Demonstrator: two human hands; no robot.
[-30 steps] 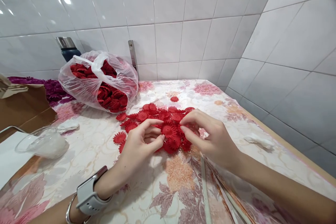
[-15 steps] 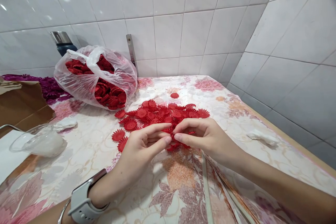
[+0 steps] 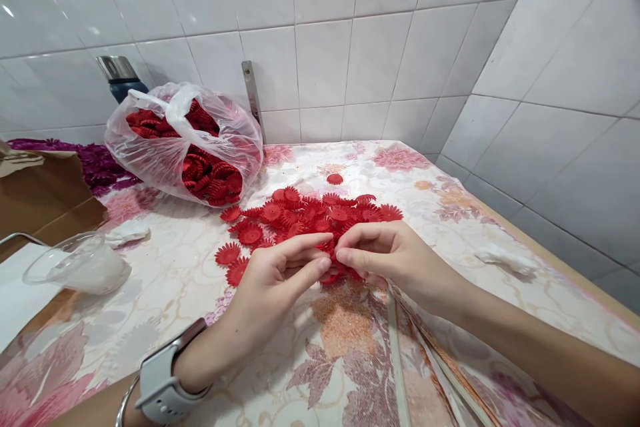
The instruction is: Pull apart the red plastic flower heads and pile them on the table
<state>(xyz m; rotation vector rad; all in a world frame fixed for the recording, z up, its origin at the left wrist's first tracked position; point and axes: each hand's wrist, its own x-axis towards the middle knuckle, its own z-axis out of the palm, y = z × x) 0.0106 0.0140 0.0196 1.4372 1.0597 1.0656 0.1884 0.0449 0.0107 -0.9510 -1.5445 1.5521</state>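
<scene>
My left hand (image 3: 280, 277) and my right hand (image 3: 387, 253) meet fingertip to fingertip just in front of a pile of red flower-shaped pieces (image 3: 273, 212) with fringed edges. Both hands are closed, thumbs bent toward the forefingers, around a red flower piece (image 3: 331, 248). It is mostly hidden by the fingers and blends into the pile behind. A grey-strapped watch (image 3: 167, 383) and a bangle are on my left wrist. Under my right hand, thin pale and copper-coloured strips (image 3: 425, 340) run toward the front edge.
A clear plastic bag (image 3: 150, 173) full of red pieces leans near the tiled wall, a bottle (image 3: 120, 73) behind it. At left are a cardboard box (image 3: 55, 193), purple pieces (image 3: 103, 167) and a clear cup (image 3: 90, 270) of whitish stuff. White crumpled tissue (image 3: 505, 258) lies at right.
The view has shifted slightly. The fingertips have moved only a little at the red piece, and the hands keep nearly the same pose.
</scene>
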